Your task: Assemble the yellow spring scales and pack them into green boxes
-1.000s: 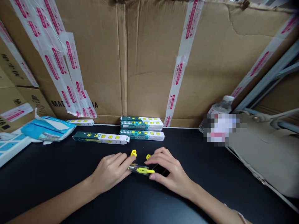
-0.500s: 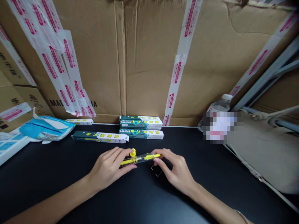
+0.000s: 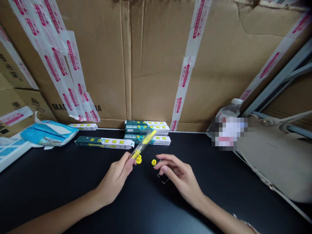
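My left hand [image 3: 116, 177] pinches the lower end of a clear and yellow pen-shaped tool [image 3: 143, 144], which tilts up and away to the right above the black table [image 3: 48, 182]. Two small yellow caps [image 3: 139, 159] [image 3: 153, 162] lie on the table just under the tool. My right hand [image 3: 179, 175] hovers with fingers loosely spread beside the right cap and holds nothing. A small dark clip-like piece [image 3: 163, 178] lies under its fingers.
A stack of green and white boxes [image 3: 151, 130] lies against the big cardboard box [image 3: 156, 65] behind. Another long box [image 3: 104, 143] and a blue packet [image 3: 48, 134] lie to the left. A water bottle [image 3: 229, 112] and a beige bag [image 3: 280, 159] stand to the right.
The tool lay flat between both hands. My right hand let go of it, and my left hand lifted it and swung its far end up and away.
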Demonstrator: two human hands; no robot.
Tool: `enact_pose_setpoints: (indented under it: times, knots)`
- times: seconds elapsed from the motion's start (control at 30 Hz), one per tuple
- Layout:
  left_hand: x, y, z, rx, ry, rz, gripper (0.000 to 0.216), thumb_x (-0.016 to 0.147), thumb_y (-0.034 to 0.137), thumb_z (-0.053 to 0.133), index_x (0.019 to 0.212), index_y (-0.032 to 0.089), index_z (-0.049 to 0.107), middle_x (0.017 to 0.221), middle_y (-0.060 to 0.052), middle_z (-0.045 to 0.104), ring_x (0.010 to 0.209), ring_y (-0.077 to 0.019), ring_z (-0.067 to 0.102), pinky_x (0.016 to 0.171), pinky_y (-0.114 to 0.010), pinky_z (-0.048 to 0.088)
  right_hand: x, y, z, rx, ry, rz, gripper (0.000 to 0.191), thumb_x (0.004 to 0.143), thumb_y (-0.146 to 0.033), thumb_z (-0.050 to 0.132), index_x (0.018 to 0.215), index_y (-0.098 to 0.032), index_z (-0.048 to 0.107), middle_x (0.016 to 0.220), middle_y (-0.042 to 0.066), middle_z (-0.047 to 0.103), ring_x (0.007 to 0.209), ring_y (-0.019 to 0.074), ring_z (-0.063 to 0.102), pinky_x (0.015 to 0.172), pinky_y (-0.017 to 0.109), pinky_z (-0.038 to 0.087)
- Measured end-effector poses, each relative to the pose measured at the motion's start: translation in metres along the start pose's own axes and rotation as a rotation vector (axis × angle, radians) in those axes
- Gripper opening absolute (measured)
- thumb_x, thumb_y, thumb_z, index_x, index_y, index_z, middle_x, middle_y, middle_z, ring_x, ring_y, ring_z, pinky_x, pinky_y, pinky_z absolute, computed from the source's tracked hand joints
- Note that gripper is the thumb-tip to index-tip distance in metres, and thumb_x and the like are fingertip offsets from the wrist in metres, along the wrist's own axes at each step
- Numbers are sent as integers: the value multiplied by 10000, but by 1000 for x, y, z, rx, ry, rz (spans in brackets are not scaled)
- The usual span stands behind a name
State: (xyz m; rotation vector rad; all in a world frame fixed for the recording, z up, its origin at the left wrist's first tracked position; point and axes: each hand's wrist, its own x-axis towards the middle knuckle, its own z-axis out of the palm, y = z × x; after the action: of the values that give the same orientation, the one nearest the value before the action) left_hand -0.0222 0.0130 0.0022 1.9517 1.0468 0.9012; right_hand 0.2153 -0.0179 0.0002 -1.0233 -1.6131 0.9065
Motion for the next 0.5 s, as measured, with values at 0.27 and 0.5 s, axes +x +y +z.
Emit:
enact_pose_setpoints:
  times: [0.27, 0.5]
  knots:
    - [0, -10, 27, -536, -70, -182, 395, 964, 574, 410, 1160, 233, 445, 808, 20, 449, 582, -95, 427, 493, -217, 368, -5, -9, 28, -262, -77, -146, 142, 939, -271, 608, 844, -205, 690, 750, 8, 705, 678, 152, 627, 687, 267, 477]
    - [5, -2, 25, -715, -127, -219, 474, 867, 606, 603, 1105, 208, 501, 791, 10, 512, 616, -102, 456, 543, -230, 395, -3, -3, 29, -372, -37, -207, 206, 929, -292, 641, 756, -196, 700, 694, -5, 688, 665, 149, 593, 778, 314, 416]
